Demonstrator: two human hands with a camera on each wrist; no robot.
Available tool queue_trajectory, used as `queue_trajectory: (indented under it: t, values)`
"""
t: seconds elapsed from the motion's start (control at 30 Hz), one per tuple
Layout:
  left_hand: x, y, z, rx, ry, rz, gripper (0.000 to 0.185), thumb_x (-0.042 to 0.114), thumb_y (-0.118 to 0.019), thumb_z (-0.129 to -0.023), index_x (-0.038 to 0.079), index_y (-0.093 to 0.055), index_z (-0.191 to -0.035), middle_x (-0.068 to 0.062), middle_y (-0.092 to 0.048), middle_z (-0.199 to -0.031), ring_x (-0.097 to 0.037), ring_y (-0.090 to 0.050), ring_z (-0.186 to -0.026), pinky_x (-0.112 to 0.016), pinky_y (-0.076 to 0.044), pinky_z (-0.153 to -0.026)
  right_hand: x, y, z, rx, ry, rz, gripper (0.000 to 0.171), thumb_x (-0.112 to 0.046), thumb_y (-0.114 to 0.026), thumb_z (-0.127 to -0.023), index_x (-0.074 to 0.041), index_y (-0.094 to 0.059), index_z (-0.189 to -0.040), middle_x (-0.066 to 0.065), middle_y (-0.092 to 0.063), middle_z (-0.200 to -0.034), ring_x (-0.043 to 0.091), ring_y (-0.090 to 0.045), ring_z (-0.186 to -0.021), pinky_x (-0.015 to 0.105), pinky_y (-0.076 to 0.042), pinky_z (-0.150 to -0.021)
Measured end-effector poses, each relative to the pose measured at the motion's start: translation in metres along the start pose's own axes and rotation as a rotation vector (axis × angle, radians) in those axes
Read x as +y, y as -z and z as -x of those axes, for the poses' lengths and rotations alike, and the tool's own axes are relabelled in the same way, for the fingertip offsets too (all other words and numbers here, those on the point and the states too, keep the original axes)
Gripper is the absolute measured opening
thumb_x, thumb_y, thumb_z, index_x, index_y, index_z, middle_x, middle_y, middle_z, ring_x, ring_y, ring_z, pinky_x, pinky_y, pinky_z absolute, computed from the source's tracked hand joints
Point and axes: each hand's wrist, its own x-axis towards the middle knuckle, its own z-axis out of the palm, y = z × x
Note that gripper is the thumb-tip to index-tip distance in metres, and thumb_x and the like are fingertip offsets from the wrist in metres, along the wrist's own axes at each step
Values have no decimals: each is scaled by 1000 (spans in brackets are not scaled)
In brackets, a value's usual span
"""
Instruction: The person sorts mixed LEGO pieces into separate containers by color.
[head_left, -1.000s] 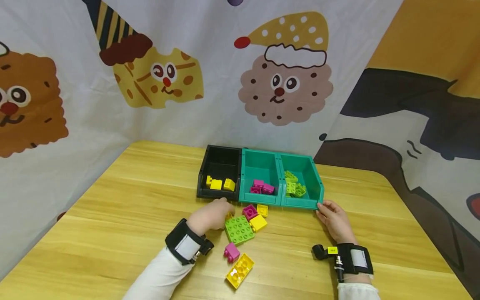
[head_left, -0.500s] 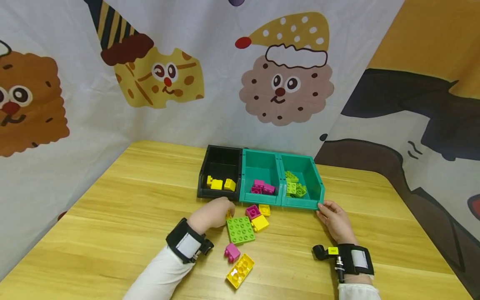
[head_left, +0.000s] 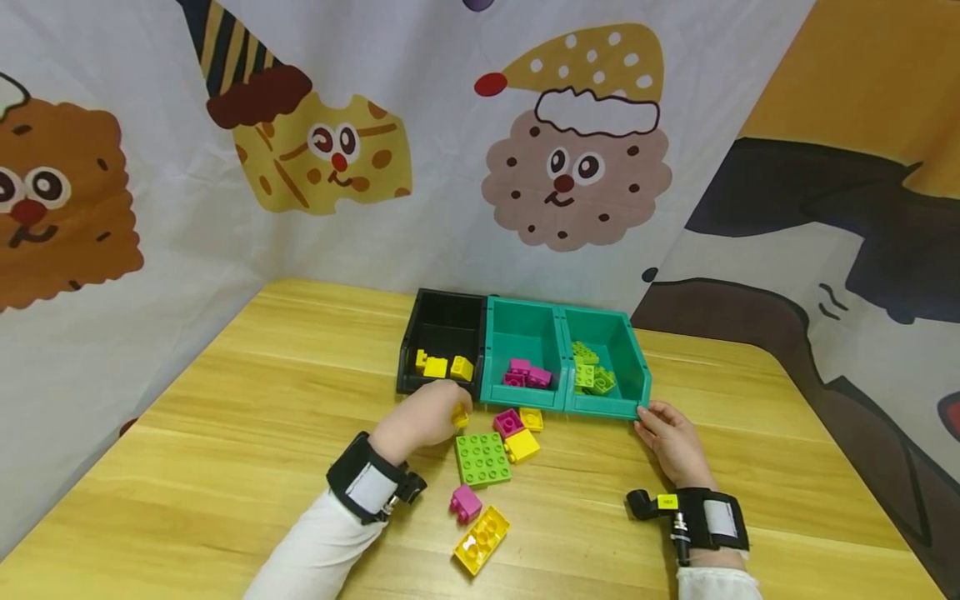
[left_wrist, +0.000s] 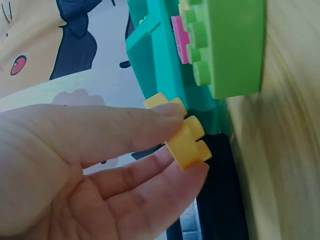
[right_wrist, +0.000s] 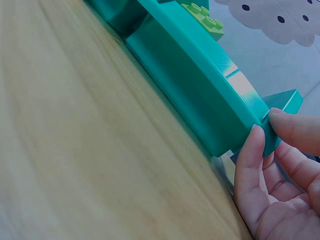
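Observation:
My left hand pinches a small yellow brick between thumb and fingers, lifted just in front of the black bin; the left wrist view shows the yellow brick held at my fingertips. My right hand holds the front right corner of the right teal bin; in the right wrist view my fingertips grip that teal bin's corner. A large green plate, a pink brick and yellow bricks lie loose before the bins.
The black bin holds yellow bricks, the middle teal bin pink ones, the right one green ones. Nearer me lie a pink brick and a long yellow brick. A cartoon-printed cloth backs the wooden table.
My left hand has lifted from the loose pile with a small yellow brick and moved slightly up toward the black bin. The right hand has stayed on the teal bin's corner.

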Motion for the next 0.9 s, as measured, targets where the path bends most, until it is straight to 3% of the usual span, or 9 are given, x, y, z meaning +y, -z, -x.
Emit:
queue_trajectory:
  t: [0.17, 0.27, 0.47, 0.67, 0.9]
  values:
    - [2, 4, 0, 19, 26, 52, 25, 2, -69, -82, 2, -67, -107, -12, -65, -110, -25, -59, -104, -41, -47, -94, 0, 0, 0, -2, 8, -1, 8, -16, -58, -94, -21, -59, -88, -10, -54, -85, 1, -55, -82, 15, -50, -78]
    - [-1, 6, -1, 53, 9, 45, 27, 0, -68, -81, 2, -67, -108, -12, -65, -111, -25, -59, -104, -40, -47, -94, 0, 0, 0, -4, 12, 0, 8, -15, -58, -94, -21, -59, -89, -10, -54, -86, 1, -55, -83, 15, -50, -78]
    - [-8, 11, -7, 225, -29, 42, 26, 0, -70, -81, 2, -68, -106, -12, -65, -108, -26, -60, -101, -39, -49, -93, -1, 1, 1, -4, 7, 7, 9, -14, -56, -95, -22, -59, -90, -10, -54, -86, 1, -55, -83, 14, -50, -78]
    - [-17, 12, -15, 397, 6, 153, 28, 3, -71, -82, 1, -66, -109, -15, -62, -110, -27, -60, -99, -38, -51, -87, 0, 2, 1, 7, 4, 2, 3, -16, -59, -93, -18, -59, -92, -10, -54, -87, 1, -55, -83, 15, -50, -78]
    - [-30, 9, -29, 445, 73, 208, 30, 4, -71, -82, -1, -65, -112, -17, -63, -110, -29, -60, -101, -39, -51, -88, 0, 0, 1, 20, -10, 12, 3, -19, -61, -92, -17, -58, -92, -10, -54, -87, 1, -55, -84, 15, -50, -79]
